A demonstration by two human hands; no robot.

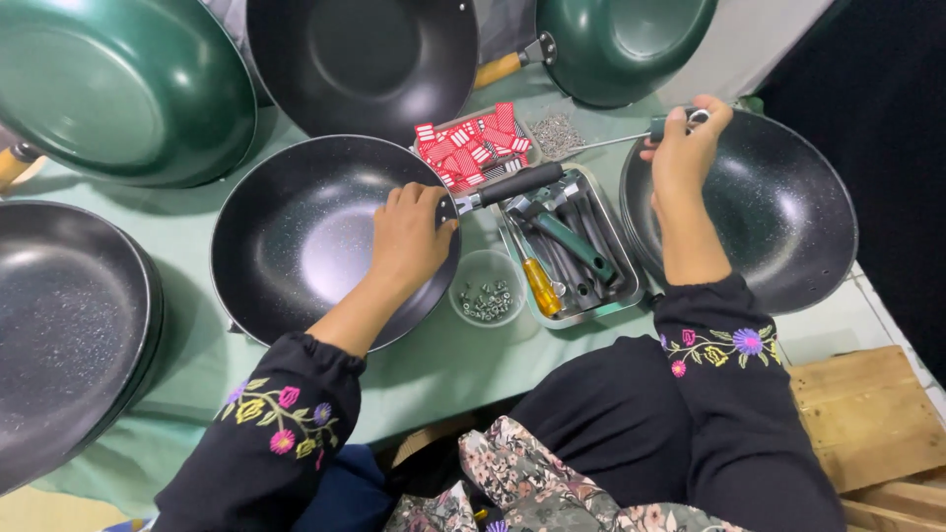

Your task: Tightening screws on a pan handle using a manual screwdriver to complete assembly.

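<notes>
The black speckled pan (305, 236) lies flat on the pale green cloth (434, 365), and everything else is placed here relative to it. The left hand (409, 236) rests on its right rim, fingers curled together and pressing down beside the point where the black handle (517, 183) joins the pan. The right hand (685, 148) is well to the right of the pan, closed around the grip of a long screwdriver (616, 140) whose thin shaft points back toward the handle joint; its tip is too small to make out clearly. To do this well, the pan probably needs firm downward pressure at the rim so it cannot spin, and the shaft should stay in line with the fastener rather than slanted. Just right of the pan sits a clear bowl of small screws (486, 293), and beyond it a metal tray of handles and tools (572, 246). Behind the handle lies a heap of red and white tags (473, 146). Other green and black pans ring the work.
</notes>
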